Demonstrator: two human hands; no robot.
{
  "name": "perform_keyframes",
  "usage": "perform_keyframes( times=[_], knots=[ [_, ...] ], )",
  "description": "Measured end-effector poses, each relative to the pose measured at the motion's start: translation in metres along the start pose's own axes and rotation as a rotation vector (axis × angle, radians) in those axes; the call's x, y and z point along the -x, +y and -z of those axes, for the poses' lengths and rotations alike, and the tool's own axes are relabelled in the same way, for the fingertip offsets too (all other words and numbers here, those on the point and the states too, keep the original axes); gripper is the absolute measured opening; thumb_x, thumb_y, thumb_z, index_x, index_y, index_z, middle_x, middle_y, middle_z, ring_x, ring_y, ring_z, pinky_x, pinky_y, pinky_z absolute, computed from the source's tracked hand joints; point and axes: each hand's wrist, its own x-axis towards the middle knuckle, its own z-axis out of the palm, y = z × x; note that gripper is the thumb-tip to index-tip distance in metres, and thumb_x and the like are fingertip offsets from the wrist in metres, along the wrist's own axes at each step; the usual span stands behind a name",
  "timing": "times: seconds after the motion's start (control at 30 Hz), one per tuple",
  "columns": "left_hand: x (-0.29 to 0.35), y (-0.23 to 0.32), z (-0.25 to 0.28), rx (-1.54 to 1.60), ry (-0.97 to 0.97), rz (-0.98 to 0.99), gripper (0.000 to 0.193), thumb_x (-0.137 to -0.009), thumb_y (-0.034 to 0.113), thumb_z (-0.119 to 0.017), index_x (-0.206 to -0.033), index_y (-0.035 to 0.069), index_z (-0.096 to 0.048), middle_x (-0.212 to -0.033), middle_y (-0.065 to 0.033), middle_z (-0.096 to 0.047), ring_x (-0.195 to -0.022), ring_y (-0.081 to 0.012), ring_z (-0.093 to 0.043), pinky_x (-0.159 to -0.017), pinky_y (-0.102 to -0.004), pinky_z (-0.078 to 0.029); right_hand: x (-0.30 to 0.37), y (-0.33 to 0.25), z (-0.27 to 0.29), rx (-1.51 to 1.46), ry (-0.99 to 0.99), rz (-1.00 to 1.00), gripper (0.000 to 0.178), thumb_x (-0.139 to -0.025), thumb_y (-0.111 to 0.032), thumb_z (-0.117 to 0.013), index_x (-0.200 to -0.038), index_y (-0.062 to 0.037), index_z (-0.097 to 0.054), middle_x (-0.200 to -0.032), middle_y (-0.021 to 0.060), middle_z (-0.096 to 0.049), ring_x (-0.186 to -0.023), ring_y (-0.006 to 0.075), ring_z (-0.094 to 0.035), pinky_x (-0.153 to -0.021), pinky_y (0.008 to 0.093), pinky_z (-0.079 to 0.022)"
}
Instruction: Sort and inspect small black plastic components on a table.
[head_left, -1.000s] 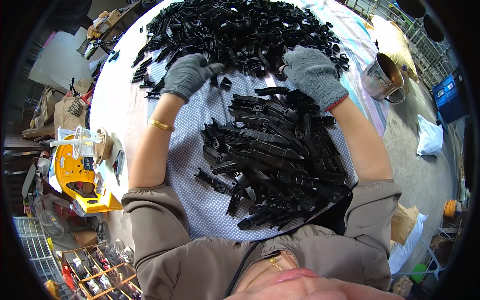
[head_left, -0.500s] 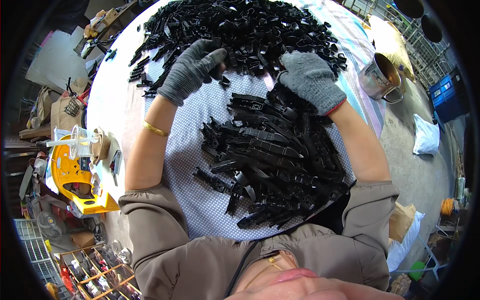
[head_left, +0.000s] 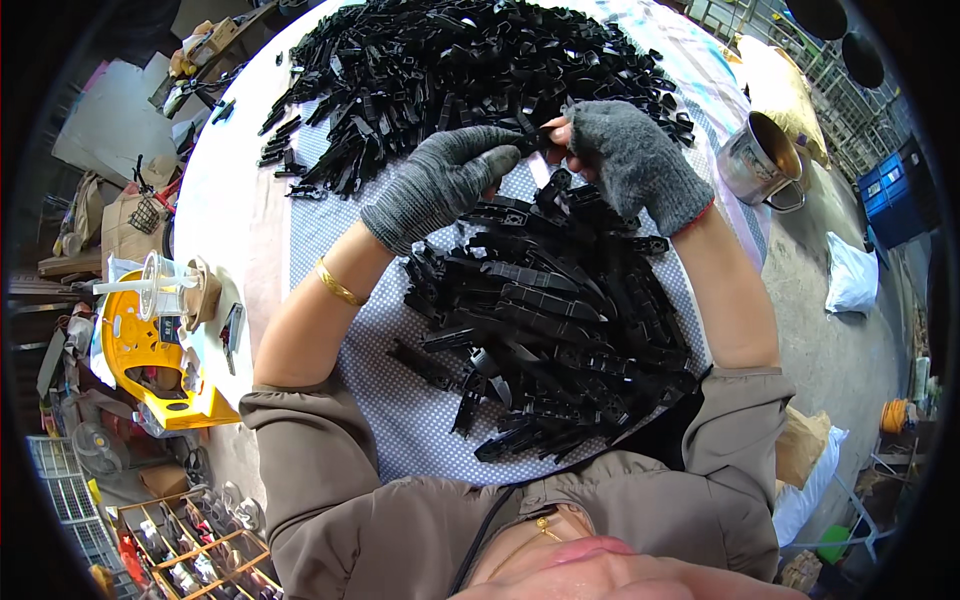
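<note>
Both hands wear grey knitted gloves, and the right glove leaves the fingertips bare. My left hand (head_left: 440, 188) and my right hand (head_left: 640, 160) meet between two heaps, fingers closed in a pinch. Between their fingertips is a small black plastic part (head_left: 536, 138), partly hidden by the fingers. Beyond the hands spreads a wide heap of small black plastic pieces (head_left: 430, 75). Closer to my body lies a stack of longer, curved black plastic parts (head_left: 550, 300), under and below my right wrist. Both heaps rest on a cloth-covered table (head_left: 365, 345).
A metal mug (head_left: 745, 160) stands at the table's right edge. On the left are a lidded plastic cup (head_left: 160, 285), a dark hand tool (head_left: 232, 335) and a yellow plastic stool (head_left: 140, 345). White sacks (head_left: 852, 270) and a blue bin (head_left: 890, 195) are on the right.
My left hand has moved right and nearer, away from the far heap, to meet the right hand. The right hand has shifted slightly right. A black part now shows between their fingertips.
</note>
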Motion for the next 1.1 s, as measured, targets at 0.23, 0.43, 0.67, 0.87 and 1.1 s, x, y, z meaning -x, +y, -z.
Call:
perform_keyframes(
  times=[0.23,0.43,0.67,0.87,1.1],
  knots=[
    [-0.002,-0.005,0.005,-0.019,-0.034,-0.008,0.03,-0.086,0.025,-0.058,-0.11,0.006,-0.06,-0.065,0.004,-0.052,-0.056,-0.0037,-0.045,-0.052,-0.019,-0.039,-0.001,0.005,-0.002,0.385,0.023,0.252,0.016,-0.077,-0.003,-0.061,-0.092,-0.0026,-0.062,-0.081,0.0064,-0.062,-0.067,0.0144,-0.061,-0.058,0.0261,-0.051],
    [-0.003,-0.01,0.006,-0.063,-0.001,-0.062,0.029,-0.085,0.028,-0.06,-0.102,0.005,-0.063,-0.066,0.0035,-0.053,-0.057,-0.0028,-0.046,-0.05,-0.0172,-0.038,0.002,-0.004,-0.008,-0.125,0.034,-0.001,0.023,-0.082,-0.019,-0.059,-0.093,0.0003,-0.063,-0.072,0.0029,-0.06,-0.06,0.0052,-0.055,-0.052,0.0182,-0.044],
    [0.005,0.007,0.01,-0.124,-0.022,-0.076,0.023,-0.086,0.025,-0.059,-0.096,0.004,-0.063,-0.068,0.0013,-0.055,-0.06,-0.0046,-0.048,-0.054,-0.0178,-0.04,-0.003,-0.005,0.0,-0.203,-0.056,-0.1,0.035,-0.091,-0.031,-0.044,-0.095,-0.0014,-0.063,-0.085,0.01,-0.062,-0.073,0.0157,-0.062,-0.068,0.0294,-0.053],
    [0.001,-0.002,-0.024,-0.09,-0.083,-0.285,0.02,-0.082,0.014,-0.061,-0.095,-0.001,-0.06,-0.079,-0.0097,-0.062,-0.073,-0.02,-0.06,-0.072,-0.0307,-0.05,0.001,-0.019,-0.035,-0.211,0.071,0.399,0.06,-0.088,-0.055,-0.037,-0.096,-0.0008,-0.062,-0.087,0.012,-0.063,-0.086,0.0179,-0.062,-0.074,0.0289,-0.052],
    [0.023,0.009,-0.027,-0.359,0.012,-0.527,0.024,-0.085,0.022,-0.056,-0.101,0.005,-0.06,-0.082,-0.0139,-0.06,-0.08,-0.029,-0.059,-0.074,-0.036,-0.047,0.007,-0.031,-0.037,-0.04,0.012,0.327,0.074,-0.085,-0.064,-0.028,-0.099,0.0001,-0.061,-0.09,0.0105,-0.062,-0.086,0.0186,-0.06,-0.082,0.0283,-0.047]
  ],
)
